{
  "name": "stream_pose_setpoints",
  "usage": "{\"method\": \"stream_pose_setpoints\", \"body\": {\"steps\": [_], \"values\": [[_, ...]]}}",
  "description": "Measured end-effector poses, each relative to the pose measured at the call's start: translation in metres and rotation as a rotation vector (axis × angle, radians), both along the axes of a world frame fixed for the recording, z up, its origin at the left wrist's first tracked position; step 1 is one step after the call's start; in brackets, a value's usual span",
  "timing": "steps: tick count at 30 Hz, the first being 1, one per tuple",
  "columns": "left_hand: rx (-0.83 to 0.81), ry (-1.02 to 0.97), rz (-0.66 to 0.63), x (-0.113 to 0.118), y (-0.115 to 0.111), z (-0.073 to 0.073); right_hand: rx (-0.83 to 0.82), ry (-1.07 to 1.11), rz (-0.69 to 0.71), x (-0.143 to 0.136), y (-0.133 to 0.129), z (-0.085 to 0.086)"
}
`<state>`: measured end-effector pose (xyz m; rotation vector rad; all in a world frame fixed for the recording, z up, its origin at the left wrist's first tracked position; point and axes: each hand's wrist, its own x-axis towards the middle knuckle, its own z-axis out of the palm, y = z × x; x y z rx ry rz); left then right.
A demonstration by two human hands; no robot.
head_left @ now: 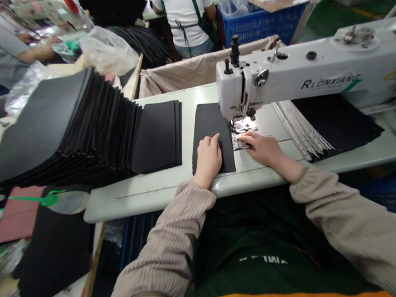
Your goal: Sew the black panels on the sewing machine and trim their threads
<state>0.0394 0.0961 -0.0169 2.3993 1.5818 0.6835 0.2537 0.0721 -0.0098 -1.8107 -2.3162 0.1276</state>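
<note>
sewing machine (278,77): "RLONXIANG" | apron (258,241): white lettering (274,260), partly hidden, unreadable

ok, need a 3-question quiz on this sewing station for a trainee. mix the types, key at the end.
1. Multiple choice: What does the left hand rest on?
a) a blue basket
b) a black panel
c) the machine's arm
2. True or false: The tall black stack stands to the right of the sewing machine in the picture.
3. Fill in: The fingertips of the right hand are at the shiny ____ below the machine's head.

Key:
1. b
2. False; it stands to the left.
3. metal plate
</note>
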Motion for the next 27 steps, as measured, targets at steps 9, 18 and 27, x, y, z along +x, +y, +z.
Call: {"method": "stream_pose_setpoints", "body": {"steps": [9,18,27], "values": [[-0.009,0.04,0.05,0.013,0.001,0.005,0.007,0.006,-0.004,0.007,-0.02,0.013],[-0.155,0.255,-0.146,-0.06,-0.147,0.024,-0.132,0.549,-0.217,0.056,-0.138,0.0],[-0.116,0.127,-0.241,0.001,-0.112,0.021,-0.202,0.491,-0.36,0.067,-0.15,0.0]]}}
